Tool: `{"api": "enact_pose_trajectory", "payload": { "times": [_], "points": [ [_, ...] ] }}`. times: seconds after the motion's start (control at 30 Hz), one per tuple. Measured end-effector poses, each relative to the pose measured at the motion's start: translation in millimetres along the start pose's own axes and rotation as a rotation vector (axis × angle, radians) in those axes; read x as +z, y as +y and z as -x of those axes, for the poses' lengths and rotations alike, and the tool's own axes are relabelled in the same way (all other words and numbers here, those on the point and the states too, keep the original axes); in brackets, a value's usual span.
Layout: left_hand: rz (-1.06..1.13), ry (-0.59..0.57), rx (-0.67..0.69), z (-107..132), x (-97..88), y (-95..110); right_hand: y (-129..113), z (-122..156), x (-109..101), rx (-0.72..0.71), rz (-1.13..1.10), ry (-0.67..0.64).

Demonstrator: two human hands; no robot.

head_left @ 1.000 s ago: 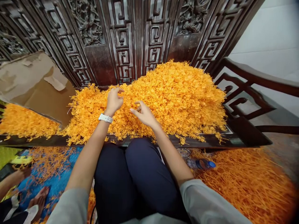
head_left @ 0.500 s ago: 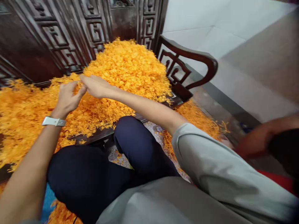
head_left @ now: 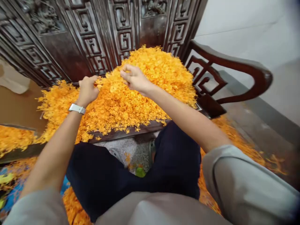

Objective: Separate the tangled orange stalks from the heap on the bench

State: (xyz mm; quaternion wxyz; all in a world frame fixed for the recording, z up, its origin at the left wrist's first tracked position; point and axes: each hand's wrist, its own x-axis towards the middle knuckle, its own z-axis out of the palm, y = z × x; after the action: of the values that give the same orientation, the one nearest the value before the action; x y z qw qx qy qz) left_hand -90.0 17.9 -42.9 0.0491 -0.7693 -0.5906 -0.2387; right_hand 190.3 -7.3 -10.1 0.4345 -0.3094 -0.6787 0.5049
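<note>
A large heap of orange sprigs, small and frilly like blossoms, covers the seat of a dark wooden bench. Over the left part of the heap, my left hand is closed, with an orange sprig at its fingertips. A pale watch strap circles that wrist. My right hand hovers above the heap's middle, apart from the left, its fingers curled together. Whatever those fingers may hold is too small to make out.
Behind the heap rises a carved bench back; a curved armrest bounds the right. A brown cardboard piece leans at the left. More orange strands lie on the floor, and a green scrap lies between my feet.
My hands, which met at the fingertips, have drawn apart, the right one moving rightward. The view has swung left, bringing the cardboard and my feet into sight.
</note>
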Motion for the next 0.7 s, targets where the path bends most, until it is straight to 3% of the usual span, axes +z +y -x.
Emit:
{"api": "enact_pose_trajectory", "payload": {
  "times": [0.13, 0.2, 0.27, 0.3, 0.37, 0.43, 0.5, 0.57, 0.63, 0.7],
  "points": [
    [-0.064, -0.036, -0.161, 11, 15.7, -9, 17, 49, -13, -0.097, -0.068, -0.152],
    [-0.033, -0.019, -0.253, 25, 25.6, -19, 20, 70, -19, -0.148, 0.032, -0.369],
    [-0.011, -0.002, -0.295, 38, 30.9, -28, 21, 82, -26, -0.083, 0.081, -0.628],
    [-0.008, 0.003, -0.293, 42, 31.3, -31, 21, 83, -30, -0.033, 0.074, -0.677],
    [-0.011, 0.021, -0.264, 46, 28.6, -32, 27, 78, -40, 0.059, -0.01, -0.531],
    [0.003, 0.052, -0.226, 42, 24.2, -25, 38, 68, -50, 0.113, -0.065, -0.194],
    [0.021, 0.074, -0.177, 36, 21.4, -13, 53, 58, -59, 0.089, 0.051, 0.101],
    [0.03, 0.065, -0.097, 34, 21.7, 4, 66, 54, -62, -0.01, 0.31, 0.281],
    [0.052, 0.061, -0.013, 37, 24.5, 23, 71, 57, -54, -0.091, 0.467, 0.318],
    [0.086, 0.069, 0.043, 45, 27.6, 41, 70, 64, -37, -0.036, 0.396, 0.188]
  ]
}}
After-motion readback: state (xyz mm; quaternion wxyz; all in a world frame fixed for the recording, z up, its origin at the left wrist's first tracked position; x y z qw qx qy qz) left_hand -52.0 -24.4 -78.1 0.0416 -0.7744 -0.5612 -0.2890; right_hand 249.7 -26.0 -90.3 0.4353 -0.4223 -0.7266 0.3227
